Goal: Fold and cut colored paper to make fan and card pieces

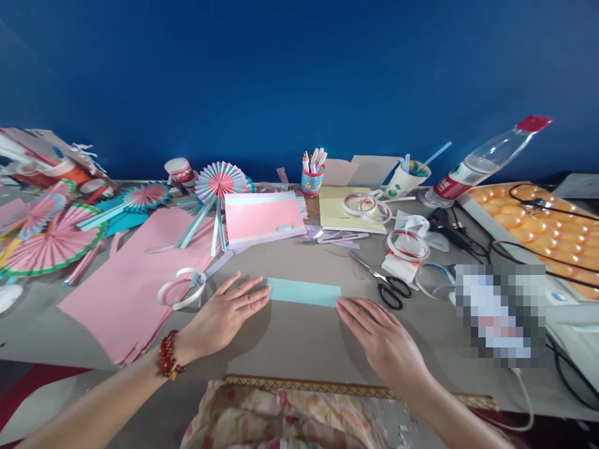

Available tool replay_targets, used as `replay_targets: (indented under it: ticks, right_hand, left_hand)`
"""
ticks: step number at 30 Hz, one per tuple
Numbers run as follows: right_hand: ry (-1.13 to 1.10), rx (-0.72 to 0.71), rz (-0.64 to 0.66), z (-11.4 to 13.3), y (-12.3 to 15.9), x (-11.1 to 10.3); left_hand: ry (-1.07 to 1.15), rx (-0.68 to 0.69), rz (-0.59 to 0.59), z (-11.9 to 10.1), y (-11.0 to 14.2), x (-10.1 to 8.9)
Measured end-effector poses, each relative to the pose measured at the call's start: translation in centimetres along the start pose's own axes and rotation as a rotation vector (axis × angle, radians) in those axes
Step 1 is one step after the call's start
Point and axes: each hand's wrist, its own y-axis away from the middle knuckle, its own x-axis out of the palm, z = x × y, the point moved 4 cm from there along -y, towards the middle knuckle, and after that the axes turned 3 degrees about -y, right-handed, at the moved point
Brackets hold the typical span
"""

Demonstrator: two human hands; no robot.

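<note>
A light blue strip of paper [304, 292] lies flat on the grey table in front of me. At its left end, the fingertips of my left hand [236, 312] touch it, the fingers spread and a red bead bracelet on the wrist. My right hand [374, 327] rests at the strip's right end, fingers stretched out and laid close together on the paper's edge. Neither hand is wrapped round anything. Black-handled scissors [392, 290] lie just beyond my right hand. A white roll of tape [182, 289] sits on pink paper near my left hand.
Pink sheets [121, 280] spread at left, with pleated paper fans [219, 182] behind. A pink paper piece [262, 217], a pen cup [312, 179], tape rolls [362, 204] and a utility knife [344, 237] lie farther back. A plastic bottle [486, 162] and cables are at right.
</note>
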Motion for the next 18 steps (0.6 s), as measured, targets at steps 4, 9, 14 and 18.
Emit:
replay_targets:
  ticks: [4,9,14,18]
  right_hand:
    - [-0.020,0.050,-0.034,-0.1,0.5,-0.2]
    - [-0.109,0.039,-0.042,-0.5,0.1,-0.4]
    - [-0.156,0.033,-0.100,-1.2,-1.4,-1.8]
    - [-0.163,0.051,-0.148,-0.4,-4.1,-2.9]
  left_hand:
    - [0.018,0.001,-0.007,0.0,0.1,0.2]
    - [0.036,-0.051,-0.030,-0.1,0.4,0.4]
    - [0.064,-0.064,-0.043,-0.1,0.6,0.5]
    - [0.107,-0.034,-0.026,0.4,0.4,0.4]
